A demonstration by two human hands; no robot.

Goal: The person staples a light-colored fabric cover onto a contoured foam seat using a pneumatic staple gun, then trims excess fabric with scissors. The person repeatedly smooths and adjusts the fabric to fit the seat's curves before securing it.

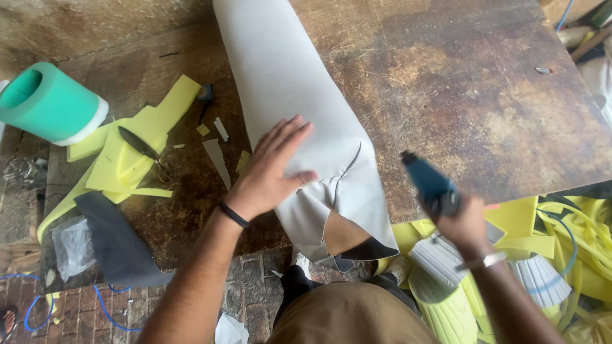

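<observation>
Head view: left hand [271, 173] pressing flat, fingers spread, on grey rolled sheet material [299, 108] across worn brown table [484, 102]; right hand [465, 223] clamped around blue handheld tool [430, 185]. Best kept taut, nozzle near edge, clear of fingers.

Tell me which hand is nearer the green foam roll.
Left. The left hand lies flat on the grey sheet, right of the green foam roll; the right hand, gripping a blue tool, is farther right.

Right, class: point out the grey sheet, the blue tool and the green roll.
grey sheet [287, 70], head view, on its bare upper part
blue tool [428, 181], head view, on its body
green roll [54, 105], head view, on its side
</observation>
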